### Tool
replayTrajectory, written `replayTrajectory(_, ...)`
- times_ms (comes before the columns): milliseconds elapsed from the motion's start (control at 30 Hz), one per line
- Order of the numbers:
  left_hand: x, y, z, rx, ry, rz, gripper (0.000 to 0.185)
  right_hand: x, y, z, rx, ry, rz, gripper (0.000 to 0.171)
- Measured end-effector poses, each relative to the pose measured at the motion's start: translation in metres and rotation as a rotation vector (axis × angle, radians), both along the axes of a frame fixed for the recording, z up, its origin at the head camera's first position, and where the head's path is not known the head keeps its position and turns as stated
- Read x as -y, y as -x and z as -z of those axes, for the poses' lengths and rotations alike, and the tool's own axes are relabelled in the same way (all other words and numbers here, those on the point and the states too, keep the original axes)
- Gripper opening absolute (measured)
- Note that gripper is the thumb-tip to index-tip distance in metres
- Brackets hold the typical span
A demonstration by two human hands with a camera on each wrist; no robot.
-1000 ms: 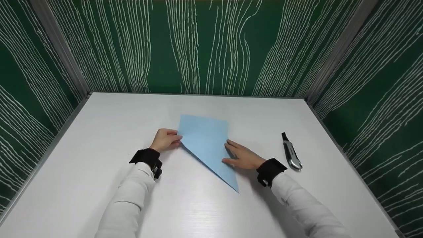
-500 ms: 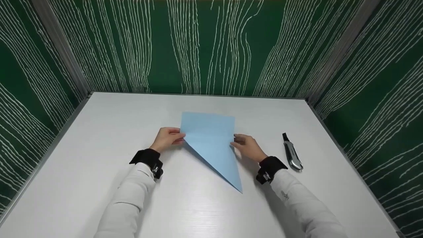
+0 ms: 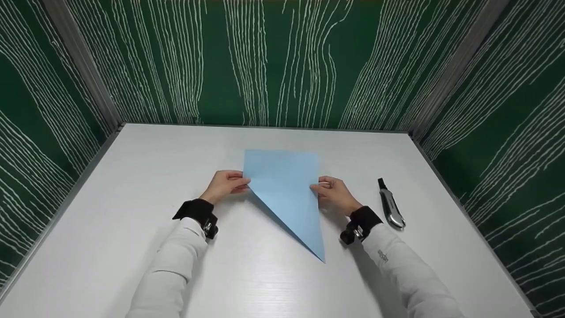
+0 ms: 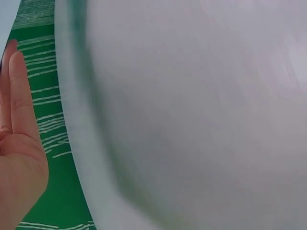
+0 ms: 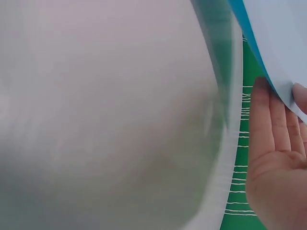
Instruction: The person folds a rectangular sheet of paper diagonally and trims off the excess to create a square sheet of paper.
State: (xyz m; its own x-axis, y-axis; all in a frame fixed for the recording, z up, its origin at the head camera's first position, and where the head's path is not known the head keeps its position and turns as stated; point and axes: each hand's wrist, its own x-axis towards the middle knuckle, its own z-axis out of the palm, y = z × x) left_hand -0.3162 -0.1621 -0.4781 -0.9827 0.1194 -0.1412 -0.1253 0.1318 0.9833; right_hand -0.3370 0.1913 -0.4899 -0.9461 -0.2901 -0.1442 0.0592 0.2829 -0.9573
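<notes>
Here, blue paper [image 3: 284, 190] tip nearward.

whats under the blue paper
The blue paper lies on the white table, with the left hand and right hand pinching its side edges. Whatever else might lie beneath is covered; no bulge shows.

A white table [image 3: 132, 176] with a faint wood grain fills the booth. Green walls [image 3: 273, 62] with thin white streaks rise behind it and at both sides, joined by grey metal posts [image 3: 79, 66].
</notes>
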Motion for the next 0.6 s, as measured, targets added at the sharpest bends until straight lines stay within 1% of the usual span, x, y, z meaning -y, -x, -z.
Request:
replayTrajectory(133, 0.0030, -0.0004, -0.0002, 0.010, -0.007, 0.031, 0.055, -0.0042, -0.0004, -0.0025, 0.028, 0.062, -0.041, 0.015)
replayTrajectory(200, 0.0050, -0.0006, -0.0003, 0.018, -0.006, 0.047, 0.056, -0.0063, -0.0017, -0.0036, 0.041, 0.086, -0.066, 0.012)
replayTrajectory(367, 0.0082, -0.0013, -0.0008, 0.028, 0.007, 0.065, 0.055, -0.0108, -0.0031, -0.0057, 0.051, 0.092, -0.122, 0.013)
replayTrajectory(500, 0.0086, -0.0023, -0.0007, 0.017, 0.016, 0.073, 0.055, -0.0099, -0.0031, -0.0064, 0.067, 0.082, -0.134, 0.014)
replayTrajectory(600, 0.0075, -0.0031, -0.0013, 0.009, 0.016, 0.073, 0.055, -0.0077, -0.0032, -0.0062, 0.070, 0.091, -0.135, 0.022)
